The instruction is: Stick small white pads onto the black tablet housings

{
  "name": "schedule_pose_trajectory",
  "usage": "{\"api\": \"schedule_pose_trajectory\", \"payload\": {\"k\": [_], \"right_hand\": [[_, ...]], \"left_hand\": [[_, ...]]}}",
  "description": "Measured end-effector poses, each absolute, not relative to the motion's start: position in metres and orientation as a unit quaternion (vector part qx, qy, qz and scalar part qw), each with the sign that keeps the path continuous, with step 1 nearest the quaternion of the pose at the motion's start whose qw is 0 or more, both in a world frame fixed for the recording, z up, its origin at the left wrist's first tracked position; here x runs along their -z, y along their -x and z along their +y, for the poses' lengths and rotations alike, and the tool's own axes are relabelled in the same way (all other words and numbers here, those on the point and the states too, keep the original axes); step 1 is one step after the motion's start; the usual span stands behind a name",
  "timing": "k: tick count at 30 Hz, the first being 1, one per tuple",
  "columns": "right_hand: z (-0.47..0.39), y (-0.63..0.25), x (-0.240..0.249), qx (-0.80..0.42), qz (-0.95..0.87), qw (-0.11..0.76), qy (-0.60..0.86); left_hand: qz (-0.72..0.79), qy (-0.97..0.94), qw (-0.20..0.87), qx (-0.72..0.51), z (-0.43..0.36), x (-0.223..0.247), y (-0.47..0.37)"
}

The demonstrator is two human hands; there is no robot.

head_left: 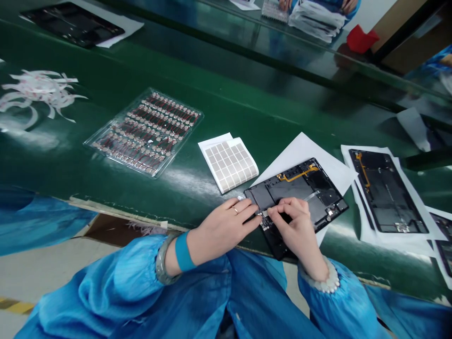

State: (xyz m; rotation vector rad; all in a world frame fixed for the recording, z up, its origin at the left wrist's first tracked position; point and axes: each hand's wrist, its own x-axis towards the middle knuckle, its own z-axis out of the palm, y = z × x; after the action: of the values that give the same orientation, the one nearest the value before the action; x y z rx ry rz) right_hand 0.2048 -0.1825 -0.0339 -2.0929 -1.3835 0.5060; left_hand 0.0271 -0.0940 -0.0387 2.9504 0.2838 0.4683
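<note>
An opened black tablet housing, with an orange flex cable along its far side, lies at an angle in front of me on white paper. My left hand reaches over its left end, fingers stretched out and fingertips at the small circuit board. My right hand is closed in a pinch at the same spot, beside a small pale piece; what lies between the fingertips is mostly hidden. Just beyond my left hand rests a sheet of grey square stickers, its near edge curled.
A clear tray of small round parts with red wires sits at left. Peeled white strips are heaped farther left. More tablet housings on paper stand at right, another at far left. A co-worker's hands are across the bench.
</note>
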Motion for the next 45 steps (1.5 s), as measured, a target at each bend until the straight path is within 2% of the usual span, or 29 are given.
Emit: {"api": "schedule_pose_trajectory", "payload": {"k": [23,28,35,39,45], "right_hand": [[-0.182,-0.218,0.030,-0.149,-0.590,0.274,0.745],[-0.186,-0.251,0.013,-0.029,-0.569,0.342,0.747],[-0.187,-0.274,0.025,-0.071,-0.608,0.305,0.729],[-0.186,-0.276,0.039,-0.072,-0.623,0.267,0.731],[-0.188,-0.276,0.042,-0.078,-0.620,0.260,0.737]], "left_hand": [[0.075,-0.994,0.002,-0.086,-0.094,0.029,-0.036],[0.052,-0.996,0.010,-0.072,-0.084,0.025,-0.040],[0.006,-0.996,0.055,-0.066,-0.067,0.020,-0.053],[0.040,-0.996,0.055,-0.055,-0.064,0.019,-0.055],[0.040,-0.996,0.069,-0.036,-0.067,0.018,-0.057]]}}
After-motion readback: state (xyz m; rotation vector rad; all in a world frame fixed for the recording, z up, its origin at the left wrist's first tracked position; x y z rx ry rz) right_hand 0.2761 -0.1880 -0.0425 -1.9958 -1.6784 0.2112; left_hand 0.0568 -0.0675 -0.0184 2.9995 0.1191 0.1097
